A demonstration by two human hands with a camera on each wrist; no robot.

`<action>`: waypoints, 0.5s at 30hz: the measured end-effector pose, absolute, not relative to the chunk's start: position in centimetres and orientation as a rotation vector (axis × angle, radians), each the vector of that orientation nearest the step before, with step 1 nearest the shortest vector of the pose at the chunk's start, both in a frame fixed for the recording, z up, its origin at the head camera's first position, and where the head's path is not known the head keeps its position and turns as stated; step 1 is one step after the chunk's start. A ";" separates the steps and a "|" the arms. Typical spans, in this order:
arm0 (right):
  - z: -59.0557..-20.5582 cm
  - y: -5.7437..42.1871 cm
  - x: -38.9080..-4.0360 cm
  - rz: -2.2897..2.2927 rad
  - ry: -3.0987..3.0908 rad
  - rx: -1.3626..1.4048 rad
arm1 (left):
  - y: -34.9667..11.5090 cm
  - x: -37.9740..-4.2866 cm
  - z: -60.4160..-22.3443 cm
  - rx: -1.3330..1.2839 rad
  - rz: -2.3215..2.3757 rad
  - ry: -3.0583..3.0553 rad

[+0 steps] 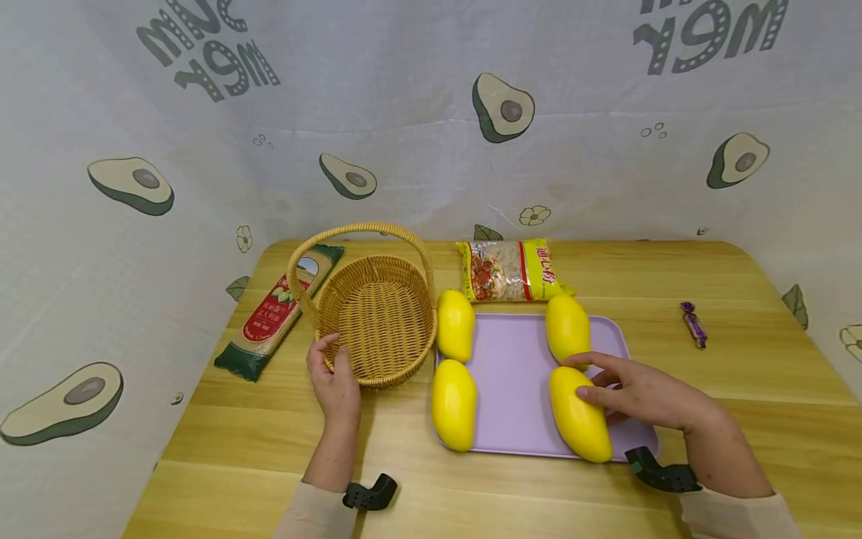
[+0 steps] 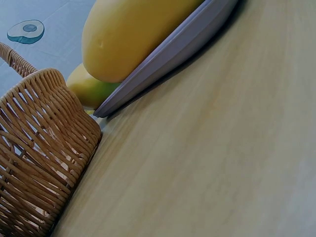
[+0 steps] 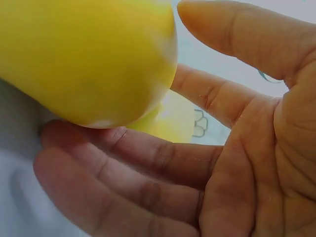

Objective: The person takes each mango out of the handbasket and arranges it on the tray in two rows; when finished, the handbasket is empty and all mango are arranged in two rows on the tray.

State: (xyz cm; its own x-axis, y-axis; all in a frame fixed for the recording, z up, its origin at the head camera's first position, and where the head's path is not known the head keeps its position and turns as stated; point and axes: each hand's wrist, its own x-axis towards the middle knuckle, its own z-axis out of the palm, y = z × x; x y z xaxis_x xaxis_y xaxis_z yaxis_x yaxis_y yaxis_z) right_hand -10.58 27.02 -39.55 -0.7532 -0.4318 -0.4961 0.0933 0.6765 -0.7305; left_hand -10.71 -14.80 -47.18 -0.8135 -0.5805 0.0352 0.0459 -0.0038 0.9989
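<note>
My left hand (image 1: 338, 385) holds the near-left rim of a round wicker basket (image 1: 377, 322) with a tall arched handle. In the left wrist view the woven side of the basket (image 2: 44, 148) shows, but the hand does not. My right hand (image 1: 640, 391) has its thumb and fingers around the near-right yellow mango (image 1: 579, 419), which lies on a lilac tray (image 1: 512, 382). In the right wrist view the fingers (image 3: 163, 158) reach under the mango (image 3: 98, 59), with the thumb at its edge. Another mango (image 1: 568, 327) lies just behind it.
Two more mangoes, a rear one (image 1: 456, 326) and a front one (image 1: 454, 406), line the tray's left edge. A macaroni packet (image 1: 508, 271) lies behind the tray, and a spaghetti packet (image 1: 279, 311) left of the basket. A purple-wrapped candy (image 1: 694, 326) sits at right on the wooden table (image 1: 741, 374).
</note>
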 end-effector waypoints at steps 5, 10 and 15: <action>-39.3 27.1 -10.5 -0.969 2.248 -0.225 | -14.7 -10.7 -47.2 0.539 -1.871 -1.822; -38.7 27.2 -10.2 -0.955 2.276 -0.202 | -14.7 -10.7 -47.2 0.548 -1.865 -1.836; -37.7 27.5 -9.3 -0.850 2.401 -0.185 | -14.6 -10.6 -47.1 0.538 -1.870 -1.827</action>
State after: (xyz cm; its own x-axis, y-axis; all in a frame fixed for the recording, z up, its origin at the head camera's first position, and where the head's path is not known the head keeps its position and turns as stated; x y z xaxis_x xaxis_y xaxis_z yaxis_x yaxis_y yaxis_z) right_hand -9.32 27.46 -37.68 -0.8225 -0.3091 -0.4774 0.0599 0.7876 -0.6132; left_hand -10.65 -14.62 -47.14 -0.8134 -0.5800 0.0446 0.0580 -0.0045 0.9983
